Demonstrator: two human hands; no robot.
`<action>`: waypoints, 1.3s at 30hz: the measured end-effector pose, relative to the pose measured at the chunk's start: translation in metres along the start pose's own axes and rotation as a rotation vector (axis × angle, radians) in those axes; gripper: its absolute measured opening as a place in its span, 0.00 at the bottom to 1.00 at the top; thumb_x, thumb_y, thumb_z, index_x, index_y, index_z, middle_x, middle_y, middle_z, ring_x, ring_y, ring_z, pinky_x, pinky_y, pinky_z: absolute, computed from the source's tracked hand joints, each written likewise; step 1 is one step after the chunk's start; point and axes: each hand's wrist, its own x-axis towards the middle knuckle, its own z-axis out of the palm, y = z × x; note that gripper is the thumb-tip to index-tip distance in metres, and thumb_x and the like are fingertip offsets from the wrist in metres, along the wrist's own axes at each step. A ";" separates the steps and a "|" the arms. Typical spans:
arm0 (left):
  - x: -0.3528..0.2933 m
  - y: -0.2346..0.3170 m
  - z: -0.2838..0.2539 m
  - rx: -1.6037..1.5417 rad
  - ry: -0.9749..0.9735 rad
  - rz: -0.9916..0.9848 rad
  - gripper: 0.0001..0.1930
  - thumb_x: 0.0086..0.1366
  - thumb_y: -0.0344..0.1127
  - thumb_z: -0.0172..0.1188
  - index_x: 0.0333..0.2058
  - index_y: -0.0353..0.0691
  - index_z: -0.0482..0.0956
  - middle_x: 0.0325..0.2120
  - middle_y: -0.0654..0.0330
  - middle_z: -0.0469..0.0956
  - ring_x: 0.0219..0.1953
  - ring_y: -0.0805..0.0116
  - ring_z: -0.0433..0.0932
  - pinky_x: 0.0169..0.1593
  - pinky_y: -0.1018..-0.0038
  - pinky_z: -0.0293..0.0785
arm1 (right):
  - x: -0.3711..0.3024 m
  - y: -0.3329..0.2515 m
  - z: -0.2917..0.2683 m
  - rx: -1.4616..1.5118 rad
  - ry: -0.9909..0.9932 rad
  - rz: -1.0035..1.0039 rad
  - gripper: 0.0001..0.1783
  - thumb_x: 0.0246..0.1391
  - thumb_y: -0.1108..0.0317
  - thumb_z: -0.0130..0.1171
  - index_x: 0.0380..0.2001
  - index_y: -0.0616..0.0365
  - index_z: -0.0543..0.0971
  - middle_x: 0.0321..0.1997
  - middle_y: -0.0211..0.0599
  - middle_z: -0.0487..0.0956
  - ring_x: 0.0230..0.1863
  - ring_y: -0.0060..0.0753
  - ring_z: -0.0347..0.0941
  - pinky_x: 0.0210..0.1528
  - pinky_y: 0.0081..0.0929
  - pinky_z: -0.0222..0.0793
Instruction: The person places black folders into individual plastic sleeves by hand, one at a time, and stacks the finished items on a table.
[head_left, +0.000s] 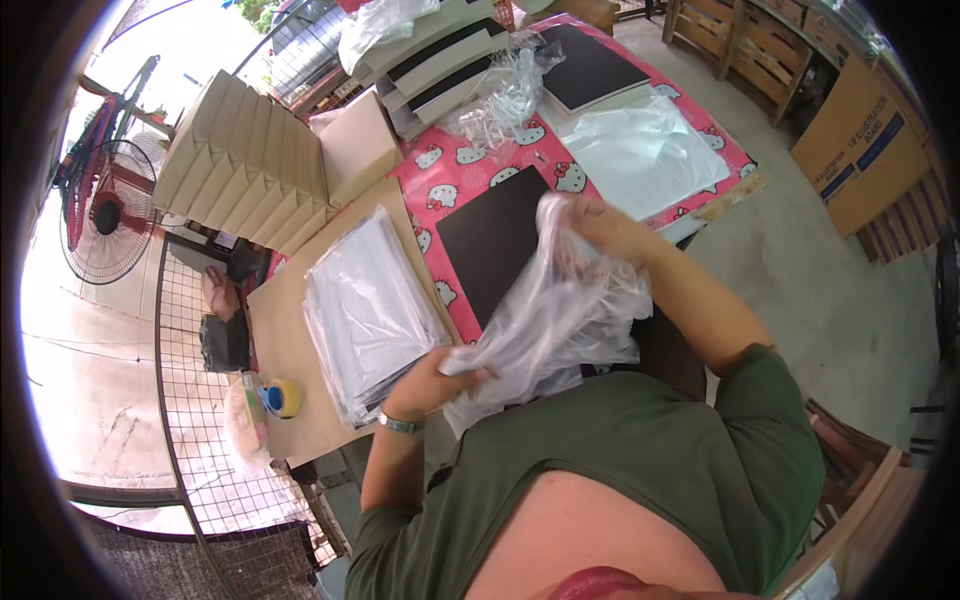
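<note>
Packs (245,165) in brown paper stand stacked at the far left, closed on the sides that show. Nearer, on a brown sheet (283,335), lies a pile (370,300) under clear plastic, squared up, with a dark edge showing at its near end; that portion is judged finished. At centre, a black board (490,245) rests flat on the pink tablecloth (415,185), bare of plastic over the part in view — judged outstanding. To the right, a flat stack of clear film (650,155) lies near a second black-topped stack (590,70), also uncovered on top; overall, work is assessed as partway. As to the grip: the left hand (430,385), just beside the near end of the covered pile, has thumb and fingers closed on the lower left edge of a loose plastic bag (560,320). The bag hangs bunched between both hands, in front of the black board's near right part; whether it contains anything cannot be told. The right hand (605,230) pinches its upper end — finger detail is blurred.
</note>
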 end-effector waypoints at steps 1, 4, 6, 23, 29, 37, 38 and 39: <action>0.006 -0.010 -0.012 -0.098 -0.072 0.111 0.25 0.56 0.46 0.57 0.48 0.35 0.69 0.35 0.55 0.76 0.28 0.76 0.73 0.22 0.79 0.69 | 0.004 0.006 -0.009 -0.228 -0.172 0.035 0.07 0.52 0.69 0.54 0.34 0.60 0.75 0.30 0.30 0.76 0.37 0.21 0.71 0.42 0.22 0.67; 0.010 0.012 -0.028 -0.949 0.046 0.418 0.22 0.51 0.40 0.57 0.43 0.33 0.71 0.34 0.57 0.76 0.29 0.71 0.75 0.24 0.79 0.70 | 0.002 0.008 -0.035 -0.606 -0.735 0.110 0.10 0.54 0.68 0.54 0.38 0.60 0.74 0.33 0.30 0.77 0.34 0.19 0.71 0.39 0.23 0.68; 0.021 -0.049 -0.043 -0.844 -0.051 0.391 0.21 0.50 0.42 0.57 0.40 0.33 0.71 0.36 0.55 0.76 0.32 0.68 0.76 0.30 0.74 0.73 | 0.013 0.004 -0.035 -0.359 -0.474 -0.130 0.10 0.53 0.69 0.54 0.38 0.61 0.73 0.34 0.31 0.77 0.36 0.21 0.72 0.41 0.24 0.69; 0.254 -0.085 -0.111 0.001 0.956 -0.257 0.12 0.53 0.33 0.50 0.33 0.32 0.75 0.27 0.53 0.76 0.28 0.68 0.75 0.29 0.69 0.69 | 0.239 0.079 -0.146 -1.605 0.670 -0.203 0.22 0.41 0.71 0.54 0.44 0.66 0.70 0.41 0.50 0.74 0.42 0.37 0.73 0.44 0.33 0.69; 0.265 -0.099 -0.136 0.868 0.492 -0.304 0.08 0.51 0.30 0.50 0.22 0.34 0.79 0.24 0.47 0.77 0.30 0.52 0.78 0.33 0.62 0.73 | 0.241 0.075 -0.119 -1.694 0.443 0.043 0.17 0.43 0.66 0.50 0.36 0.64 0.77 0.40 0.52 0.76 0.46 0.48 0.71 0.47 0.37 0.67; 0.167 0.069 -0.153 0.134 1.137 -0.072 0.16 0.55 0.48 0.55 0.23 0.39 0.74 0.12 0.66 0.65 0.17 0.74 0.63 0.20 0.73 0.58 | 0.197 -0.090 -0.075 -1.408 0.324 -0.232 0.18 0.47 0.58 0.52 0.34 0.61 0.78 0.31 0.42 0.79 0.35 0.39 0.75 0.37 0.39 0.71; 0.134 0.105 -0.148 0.164 1.070 -0.126 0.15 0.55 0.47 0.56 0.25 0.40 0.76 0.14 0.66 0.67 0.17 0.73 0.65 0.20 0.74 0.59 | 0.181 -0.105 -0.057 -0.803 0.382 -0.097 0.17 0.48 0.57 0.52 0.33 0.60 0.78 0.27 0.37 0.79 0.31 0.33 0.76 0.33 0.36 0.73; 0.110 0.113 -0.161 0.011 1.074 -0.134 0.14 0.54 0.46 0.58 0.28 0.40 0.76 0.19 0.64 0.71 0.19 0.73 0.69 0.22 0.76 0.65 | 0.151 -0.126 -0.026 -0.511 0.231 -0.037 0.11 0.52 0.63 0.50 0.33 0.57 0.78 0.29 0.28 0.76 0.31 0.22 0.74 0.32 0.26 0.71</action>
